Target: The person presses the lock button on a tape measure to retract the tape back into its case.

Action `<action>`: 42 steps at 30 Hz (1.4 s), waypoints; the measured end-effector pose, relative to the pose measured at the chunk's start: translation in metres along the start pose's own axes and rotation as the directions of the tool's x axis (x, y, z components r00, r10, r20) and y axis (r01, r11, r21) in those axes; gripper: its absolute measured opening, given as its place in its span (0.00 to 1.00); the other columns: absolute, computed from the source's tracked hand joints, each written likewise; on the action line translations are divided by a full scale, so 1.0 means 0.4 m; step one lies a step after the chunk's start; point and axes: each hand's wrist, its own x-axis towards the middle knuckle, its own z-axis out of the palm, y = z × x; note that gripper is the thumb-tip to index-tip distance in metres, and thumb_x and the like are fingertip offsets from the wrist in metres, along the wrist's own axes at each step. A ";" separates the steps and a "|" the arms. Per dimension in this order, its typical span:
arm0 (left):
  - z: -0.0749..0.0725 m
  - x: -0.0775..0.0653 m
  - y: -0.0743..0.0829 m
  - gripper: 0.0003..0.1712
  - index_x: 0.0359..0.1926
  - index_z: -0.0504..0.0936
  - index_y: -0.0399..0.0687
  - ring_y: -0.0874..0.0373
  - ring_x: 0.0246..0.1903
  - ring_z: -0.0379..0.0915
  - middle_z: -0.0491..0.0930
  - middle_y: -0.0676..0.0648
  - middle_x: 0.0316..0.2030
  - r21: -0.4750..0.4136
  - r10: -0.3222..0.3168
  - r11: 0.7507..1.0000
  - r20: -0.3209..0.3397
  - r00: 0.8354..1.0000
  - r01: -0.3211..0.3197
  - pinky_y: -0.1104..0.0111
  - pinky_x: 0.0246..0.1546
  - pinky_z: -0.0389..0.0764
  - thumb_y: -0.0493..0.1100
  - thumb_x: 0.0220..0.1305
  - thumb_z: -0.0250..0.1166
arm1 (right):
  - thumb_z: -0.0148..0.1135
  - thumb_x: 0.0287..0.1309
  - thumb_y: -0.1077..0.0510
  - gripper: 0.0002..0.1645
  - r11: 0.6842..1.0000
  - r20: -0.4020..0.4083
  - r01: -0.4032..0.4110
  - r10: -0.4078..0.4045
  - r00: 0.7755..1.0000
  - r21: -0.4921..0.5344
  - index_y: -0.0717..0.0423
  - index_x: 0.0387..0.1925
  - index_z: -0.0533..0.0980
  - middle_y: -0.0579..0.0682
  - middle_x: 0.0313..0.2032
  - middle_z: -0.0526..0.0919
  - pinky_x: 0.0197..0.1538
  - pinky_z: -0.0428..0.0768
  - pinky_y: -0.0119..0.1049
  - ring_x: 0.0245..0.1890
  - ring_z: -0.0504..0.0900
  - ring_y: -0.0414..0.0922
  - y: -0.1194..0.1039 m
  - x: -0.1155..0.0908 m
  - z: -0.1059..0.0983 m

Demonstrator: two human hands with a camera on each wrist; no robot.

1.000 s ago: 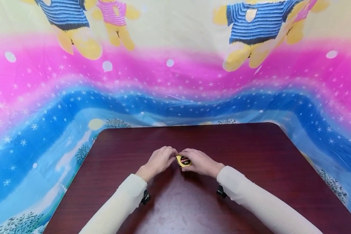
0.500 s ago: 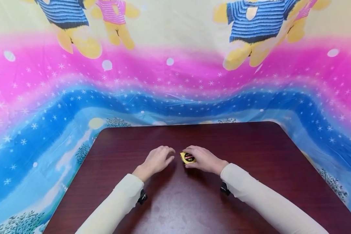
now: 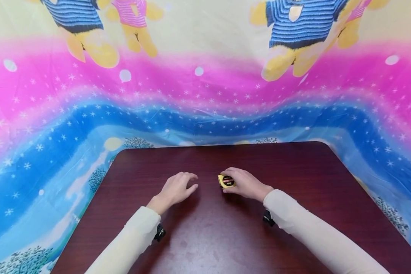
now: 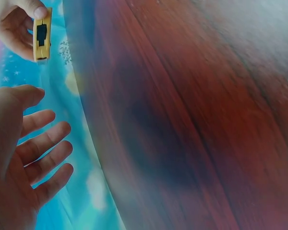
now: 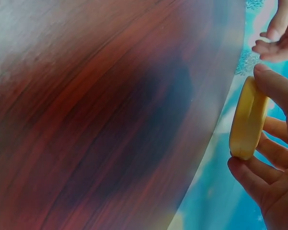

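Note:
A small yellow tape measure point(image 3: 228, 181) with a round black label marked "2m" is held by my right hand point(image 3: 246, 183) above the table. In the right wrist view its yellow edge point(image 5: 248, 120) shows between the thumb and the fingers. My left hand point(image 3: 174, 190) hovers to the left, apart from the tape measure, holding nothing. Its fingers point(image 4: 48, 143) are relaxed and spread a little in the left wrist view. From that side the tape measure point(image 4: 42, 36) shows a black part on its narrow face.
A dark red-brown wooden table point(image 3: 205, 236) with rounded far corners lies under both hands. Behind it hangs a colourful cloth point(image 3: 205, 95) printed with bears and snowflakes. Each wrist carries a small black camera point(image 3: 160, 232) below its pale sleeve.
My hands have moved apart. The left hand drew away from the tape measure to the left, and the right hand carried the tape measure to the right.

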 end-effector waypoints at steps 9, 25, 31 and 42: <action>-0.006 -0.029 -0.030 0.19 0.55 0.83 0.51 0.51 0.49 0.82 0.86 0.47 0.48 0.008 -0.017 1.000 0.005 1.000 0.017 0.55 0.49 0.82 0.51 0.67 0.67 | 0.75 0.56 0.48 0.37 1.000 -0.020 -0.013 0.012 1.000 -0.022 0.56 0.64 0.75 0.52 0.59 0.81 0.61 0.78 0.48 0.57 0.80 0.48 0.041 -0.011 -0.001; -0.014 -0.054 -0.071 0.15 0.53 0.84 0.51 0.49 0.53 0.82 0.86 0.47 0.51 0.018 -0.057 0.998 -0.024 0.998 0.057 0.53 0.52 0.81 0.48 0.68 0.66 | 0.74 0.57 0.48 0.36 0.998 -0.027 -0.055 0.055 0.998 0.000 0.55 0.64 0.75 0.52 0.58 0.81 0.60 0.78 0.49 0.56 0.79 0.48 0.095 -0.016 0.005; -0.008 -0.058 -0.077 0.15 0.53 0.84 0.52 0.49 0.53 0.82 0.86 0.47 0.51 0.014 -0.053 0.998 -0.033 0.998 0.053 0.53 0.53 0.81 0.48 0.68 0.65 | 0.74 0.58 0.47 0.36 0.996 -0.037 -0.085 0.085 0.996 0.004 0.57 0.65 0.74 0.54 0.60 0.80 0.60 0.78 0.51 0.56 0.79 0.50 0.123 -0.029 -0.003; -0.009 -0.071 -0.090 0.15 0.53 0.84 0.50 0.49 0.55 0.81 0.85 0.45 0.53 0.017 -0.071 0.997 -0.019 0.997 0.071 0.53 0.55 0.81 0.48 0.69 0.66 | 0.74 0.58 0.47 0.37 0.992 -0.045 -0.130 0.130 0.991 -0.005 0.57 0.65 0.74 0.56 0.60 0.80 0.57 0.79 0.51 0.54 0.79 0.50 0.167 -0.042 -0.015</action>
